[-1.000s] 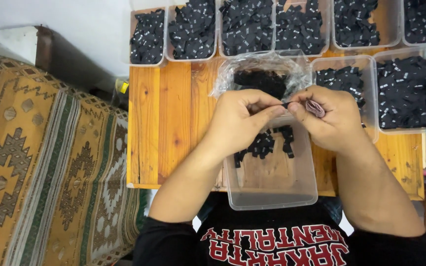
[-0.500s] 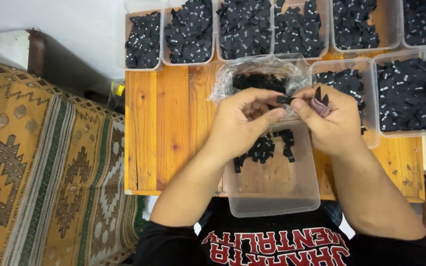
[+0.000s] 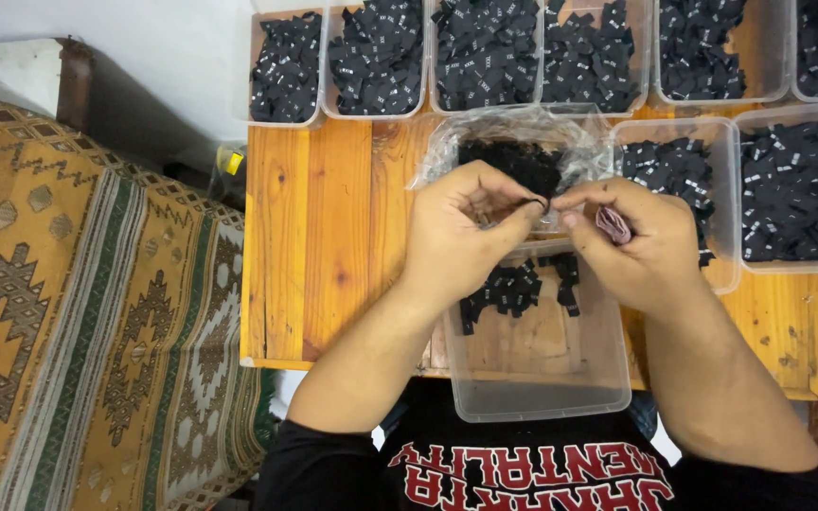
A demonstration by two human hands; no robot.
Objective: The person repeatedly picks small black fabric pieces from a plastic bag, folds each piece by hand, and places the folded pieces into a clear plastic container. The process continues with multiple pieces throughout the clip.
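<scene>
From my feed the biggest thing is the patterned rug, filling the nine o'clock side of the view. Next is the wooden table at centre, its planks bare on the nine o'clock half. Along twelve o'clock runs a row of clear tubs packed with small black tags, and two more filled tubs sit at two to three o'clock. At six o'clock I see a clear plastic container hanging over the table's near edge, nearly bare, with a small cluster of black tags lying at its far end. Just beyond it, toward twelve, a crumpled clear plastic bag holds a dark heap of the same tags.

Above the container my left hand and right hand meet. Both have thumb and forefinger pressed together on a single tiny black tag, pinched between them just over the container's far rim. The right hand also has a small pinkish folded piece tucked against its palm; I cannot tell what it is.
</scene>
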